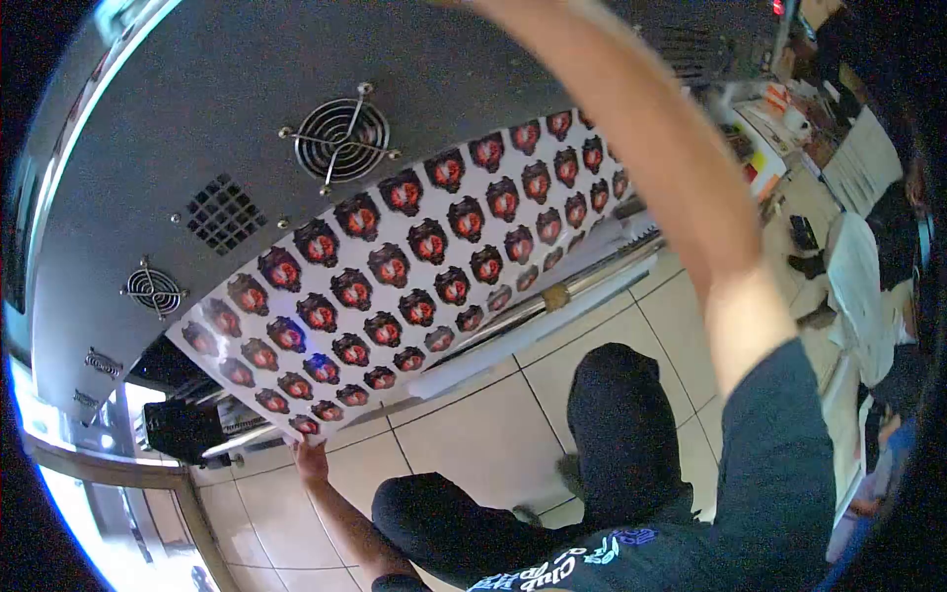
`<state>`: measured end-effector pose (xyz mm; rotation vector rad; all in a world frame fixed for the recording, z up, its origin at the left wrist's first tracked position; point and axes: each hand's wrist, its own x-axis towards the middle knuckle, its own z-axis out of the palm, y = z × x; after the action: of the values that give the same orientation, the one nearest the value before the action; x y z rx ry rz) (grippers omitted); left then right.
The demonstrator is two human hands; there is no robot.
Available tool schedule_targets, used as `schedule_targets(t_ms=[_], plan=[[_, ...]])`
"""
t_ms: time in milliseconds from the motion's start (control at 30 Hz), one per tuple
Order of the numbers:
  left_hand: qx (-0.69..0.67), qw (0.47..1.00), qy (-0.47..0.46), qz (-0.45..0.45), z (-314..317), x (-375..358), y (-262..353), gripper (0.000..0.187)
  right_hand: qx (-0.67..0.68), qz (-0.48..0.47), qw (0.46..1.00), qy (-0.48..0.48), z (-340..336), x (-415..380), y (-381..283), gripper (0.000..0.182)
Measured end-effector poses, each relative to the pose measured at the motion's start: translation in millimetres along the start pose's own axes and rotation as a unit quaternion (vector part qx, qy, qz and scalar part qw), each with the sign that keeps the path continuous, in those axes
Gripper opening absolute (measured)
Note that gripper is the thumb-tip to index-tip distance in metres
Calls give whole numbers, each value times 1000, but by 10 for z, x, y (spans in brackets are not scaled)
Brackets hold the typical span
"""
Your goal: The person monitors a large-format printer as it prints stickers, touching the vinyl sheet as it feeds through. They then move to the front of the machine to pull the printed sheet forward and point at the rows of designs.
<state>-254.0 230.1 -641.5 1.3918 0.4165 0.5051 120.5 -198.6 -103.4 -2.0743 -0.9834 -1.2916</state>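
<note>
A wide white sheet [427, 242] printed with rows of black and red emblems comes down from a large grey machine [247, 99]. My left hand [310, 462] is closed on the sheet's lower left corner, fingers pinching its edge. My right arm stretches up across the machine's front, and its hand lies beyond the top edge of the view. Below the sheet runs a metal roller bar [503, 326] with a brown piece [556, 297] on it.
Round fan guards [342, 141] and a square vent [227, 214] sit on the machine's panel. A dark end block [182, 430] stands at the bar's left. Tiled floor [473, 424] lies under my knees. At right are papers [863, 173] and assorted clutter.
</note>
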Motion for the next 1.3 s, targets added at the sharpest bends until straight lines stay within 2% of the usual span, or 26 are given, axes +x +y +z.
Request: schedule_targets(t_ms=[33, 100, 133, 167, 200, 233, 267, 300, 333, 367, 433, 500, 533, 633, 667, 733, 767, 833, 867, 1000, 1067, 1167, 1200, 1233, 1267, 1300], plan=[[-135, 988, 50, -59, -83, 20, -120, 61, 44, -88, 993, 62, -37, -407, 115, 25], [-167, 981, 70, -67, -97, -8, -178, 64, 122, -171, 970, 121, -30, -1289, 335, 22], [-144, 982, 105, -67, 4, -73, -62, 62, 147, -117, 976, 114, -41, -1826, 407, 23], [-122, 981, 139, -65, 114, -72, 1, 60, 144, 9, 983, 111, 55, -2509, 498, 19], [-43, 995, 87, -7, 29, -74, -97, 56, 166, 202, 963, 64, 93, -3104, 548, 20], [39, 997, 39, 51, -82, -106, -231, 53, 276, 373, 883, 71, 425, -4005, 849, 24], [-218, 968, 96, -80, 28, -170, 21, 58, 301, 559, 773, 11, 462, -4515, 913, 35], [-214, 970, 89, -75, 47, -164, 30, 58, 398, 639, 655, 71, 543, -4843, 845, 42], [-121, 990, 64, -28, -2, -205, 30, 61, 482, 698, 514, 129, 612, -5049, 833, 49], [-74, 996, 46, -3, 11, -207, 43, 62, 482, 697, 512, 138, 721, -5137, 910, 49], [10, 999, 30, 20, 49, -260, 156, 63, 610, 709, 283, 212, 948, -5237, 1105, 67], [49, 998, 25, 18, 96, -288, 196, 62, 624, 696, 285, 213, 1190, -5203, 1332, 69], [201, 978, 21, 59, 4, -258, 143, 52, 640, 683, 284, 209, 1298, -5200, 1456, 71], [83, 995, 48, 10, -49, -98, 70, 46, 578, 707, 251, 322, 1515, -5244, 1862, 74], [103, 993, 54, 18, 34, -100, 98, 46, 617, 653, 249, 362, 1480, -5118, 1874, 73], [-111, 988, 81, -71, 242, -170, 330, 47, 606, 662, 270, 349, 1567, -5385, 2270, 71], [-105, 988, 85, -77, 208, -192, 335, 47, 593, 671, 292, 335, 1670, -5636, 2496, 70], [-59, 993, 93, -48, -34, -128, 76, 51, 586, 666, 268, 375, 765, -4598, 1964, 50], [0, 999, 23, 22, -208, -98, -105, 55, 589, 660, 284, 370, 787, -4785, 2146, 49], [23, 995, 78, -55, -132, 16, -74, 52, 593, 614, 365, 370, 611, -5362, 2767, 42], [-50, 987, 108, -109, -55, 69, -55, 62, 595, 564, 418, 392, 422, -5470, 2906, 39], [50, 994, 84, -50, 76, 72, -65, 63, 572, 562, 452, 392, 0, -5464, 2981, 38], [-266, 946, 136, -128, 118, 81, 25, 62, 566, 585, 432, 388, -98, -5445, 3012, 37], [101, 993, 35, 43, 221, 59, -70, 48, 560, 608, 410, 385, -200, -5412, 3027, 37], [4, 999, 49, -14, 197, 53, -69, 50, 561, 587, 436, 388, -233, -5398, 2979, 35], [116, 990, 37, 68, 83, 35, -279, 50, 561, 566, 461, 391, -278, -5359, 2904, 34]])
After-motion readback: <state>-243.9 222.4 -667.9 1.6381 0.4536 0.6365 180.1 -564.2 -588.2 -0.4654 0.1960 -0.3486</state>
